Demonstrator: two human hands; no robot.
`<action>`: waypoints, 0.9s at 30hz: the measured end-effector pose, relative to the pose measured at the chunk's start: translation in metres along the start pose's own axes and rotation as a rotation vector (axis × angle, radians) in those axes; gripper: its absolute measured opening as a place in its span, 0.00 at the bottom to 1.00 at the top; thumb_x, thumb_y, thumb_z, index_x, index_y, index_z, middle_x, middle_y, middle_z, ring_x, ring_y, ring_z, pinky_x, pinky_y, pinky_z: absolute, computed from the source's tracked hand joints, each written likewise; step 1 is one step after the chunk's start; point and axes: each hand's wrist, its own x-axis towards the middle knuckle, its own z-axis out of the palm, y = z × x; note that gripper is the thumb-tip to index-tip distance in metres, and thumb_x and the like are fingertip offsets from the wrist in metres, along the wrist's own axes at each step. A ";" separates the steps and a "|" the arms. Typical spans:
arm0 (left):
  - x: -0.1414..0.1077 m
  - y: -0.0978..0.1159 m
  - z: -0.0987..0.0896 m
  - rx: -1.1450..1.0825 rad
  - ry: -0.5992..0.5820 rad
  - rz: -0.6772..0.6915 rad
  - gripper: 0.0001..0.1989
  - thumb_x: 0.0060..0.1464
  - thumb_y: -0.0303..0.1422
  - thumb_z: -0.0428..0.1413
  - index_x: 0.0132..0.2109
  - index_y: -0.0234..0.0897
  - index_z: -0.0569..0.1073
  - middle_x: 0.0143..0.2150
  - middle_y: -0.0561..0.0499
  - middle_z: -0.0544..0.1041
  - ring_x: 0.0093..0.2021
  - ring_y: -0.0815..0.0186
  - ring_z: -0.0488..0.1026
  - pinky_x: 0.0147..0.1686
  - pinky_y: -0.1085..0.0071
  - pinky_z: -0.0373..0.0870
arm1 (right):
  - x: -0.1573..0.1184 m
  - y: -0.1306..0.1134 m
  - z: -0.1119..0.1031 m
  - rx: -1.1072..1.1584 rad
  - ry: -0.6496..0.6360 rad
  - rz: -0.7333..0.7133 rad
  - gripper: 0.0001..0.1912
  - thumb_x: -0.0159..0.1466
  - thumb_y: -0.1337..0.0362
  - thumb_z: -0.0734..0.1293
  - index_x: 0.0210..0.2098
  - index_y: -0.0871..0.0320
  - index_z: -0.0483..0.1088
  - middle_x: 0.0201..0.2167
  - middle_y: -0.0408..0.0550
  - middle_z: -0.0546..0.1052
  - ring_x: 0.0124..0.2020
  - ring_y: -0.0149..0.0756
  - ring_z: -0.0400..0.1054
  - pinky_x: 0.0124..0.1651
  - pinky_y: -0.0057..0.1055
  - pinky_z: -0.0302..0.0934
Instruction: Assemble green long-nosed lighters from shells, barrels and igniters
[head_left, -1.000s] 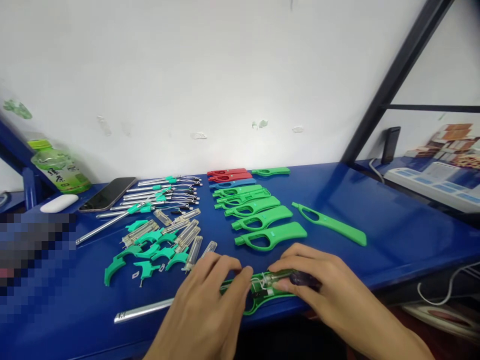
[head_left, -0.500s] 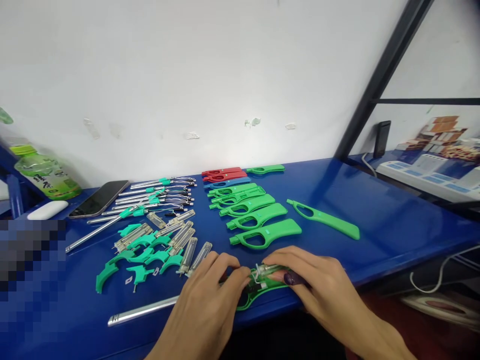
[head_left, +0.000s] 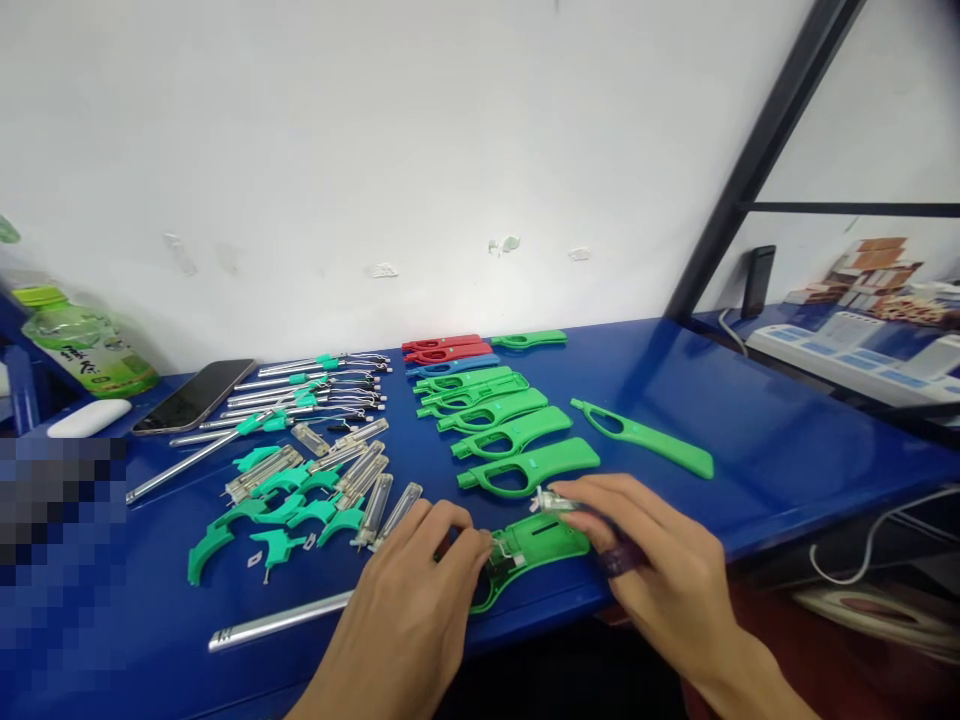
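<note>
My left hand (head_left: 420,590) is closed on a green lighter handle shell (head_left: 551,541) at the table's front edge, its hollow inner side facing up. Black and pale small parts lie in the shell beside my fingertips. A silver metal tube (head_left: 281,621) runs out to the left from under that hand. Between thumb and fingers, my right hand (head_left: 652,550) pinches a clear fuel tank (head_left: 556,502) just above the shell, apart from it. Several similar clear tanks (head_left: 380,507) and teal triggers (head_left: 277,548) lie left of my hands.
Green handle shells (head_left: 529,465) lie in a column behind my hands, with red shells (head_left: 442,343) and a blue shell (head_left: 454,366) farther back. Silver tubes with wires (head_left: 300,382), a phone (head_left: 196,396) and a bottle (head_left: 86,345) stand or lie leftward.
My right hand has lifted the clear fuel tank up and right, away from the shell, uncovering its hollow inside. My left hand stays on the shell.
</note>
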 end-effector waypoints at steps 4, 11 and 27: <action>-0.001 0.000 0.000 0.047 0.017 0.017 0.13 0.68 0.19 0.49 0.49 0.39 0.75 0.42 0.49 0.78 0.38 0.61 0.75 0.47 0.57 0.79 | 0.002 0.001 -0.001 0.018 -0.029 -0.051 0.11 0.74 0.70 0.68 0.54 0.57 0.77 0.44 0.48 0.84 0.43 0.30 0.81 0.44 0.22 0.73; 0.003 0.005 -0.004 0.259 0.095 0.118 0.15 0.75 0.28 0.49 0.62 0.32 0.73 0.46 0.45 0.82 0.44 0.56 0.79 0.49 0.55 0.79 | 0.001 -0.006 -0.001 0.010 -0.096 -0.078 0.12 0.76 0.70 0.65 0.55 0.55 0.78 0.46 0.46 0.84 0.43 0.28 0.82 0.45 0.20 0.74; -0.009 0.001 -0.009 0.051 0.087 0.168 0.18 0.65 0.15 0.50 0.55 0.35 0.75 0.43 0.49 0.81 0.41 0.63 0.72 0.43 0.66 0.74 | 0.001 -0.016 -0.006 0.090 -0.161 -0.151 0.17 0.74 0.75 0.65 0.58 0.57 0.75 0.49 0.48 0.85 0.46 0.29 0.82 0.47 0.21 0.75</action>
